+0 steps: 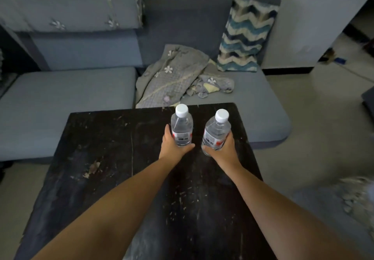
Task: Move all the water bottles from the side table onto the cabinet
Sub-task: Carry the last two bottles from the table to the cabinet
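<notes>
Two clear water bottles with white caps are over the far part of a scratched black table [105, 158]. My left hand [172, 148] is wrapped around the lower half of the left bottle [181, 127], which stands upright. My right hand [224, 150] grips the right bottle [216, 132], which leans slightly to the left with its base off the tabletop. Whether the left bottle's base touches the table is hidden by my fingers. No cabinet shows in the head view.
A grey-blue sofa [66, 97] runs behind the table, with a crumpled flowered cloth [172, 79] and a zigzag-patterned cushion [244, 36] on it. Pale floor [323, 138] lies to the right, with a doorway at the far right.
</notes>
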Demonstrator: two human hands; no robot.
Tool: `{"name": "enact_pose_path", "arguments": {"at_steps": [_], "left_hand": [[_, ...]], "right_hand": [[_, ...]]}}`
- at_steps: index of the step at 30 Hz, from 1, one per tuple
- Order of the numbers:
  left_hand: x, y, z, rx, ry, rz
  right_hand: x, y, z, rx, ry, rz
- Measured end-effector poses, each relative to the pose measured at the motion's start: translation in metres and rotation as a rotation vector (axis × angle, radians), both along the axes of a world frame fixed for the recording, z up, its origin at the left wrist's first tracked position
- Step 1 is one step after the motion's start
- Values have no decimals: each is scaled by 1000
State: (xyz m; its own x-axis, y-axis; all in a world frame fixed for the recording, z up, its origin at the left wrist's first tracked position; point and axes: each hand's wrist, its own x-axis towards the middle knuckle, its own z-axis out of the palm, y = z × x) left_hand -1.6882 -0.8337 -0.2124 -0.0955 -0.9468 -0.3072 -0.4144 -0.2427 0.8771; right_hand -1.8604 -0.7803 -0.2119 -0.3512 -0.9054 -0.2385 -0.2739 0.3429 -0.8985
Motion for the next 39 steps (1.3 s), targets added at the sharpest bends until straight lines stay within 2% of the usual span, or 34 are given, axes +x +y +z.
{"name": "enact_pose_path", "arguments": {"at_steps": [3, 6, 11, 19, 29, 39], "left_hand": [[-3, -13, -23, -61, 63, 26], [-6, -14, -30, -92, 59, 74], [-9, -11, -26, -63, -5, 118], [5, 24, -22, -42, -42, 72], [57, 110, -14, 20, -51, -75], [102, 183, 29, -31, -140, -361]], "right_hand": [[3, -15, -26, -61, -63, -75], [4, -20, -39, -66, -44, -102], [2, -16, -40, -102, 45, -90], [6, 15, -30, -39, 14, -53], [39, 113, -7, 117, 97, -114], [95, 261, 39, 196, 141, -414]]}}
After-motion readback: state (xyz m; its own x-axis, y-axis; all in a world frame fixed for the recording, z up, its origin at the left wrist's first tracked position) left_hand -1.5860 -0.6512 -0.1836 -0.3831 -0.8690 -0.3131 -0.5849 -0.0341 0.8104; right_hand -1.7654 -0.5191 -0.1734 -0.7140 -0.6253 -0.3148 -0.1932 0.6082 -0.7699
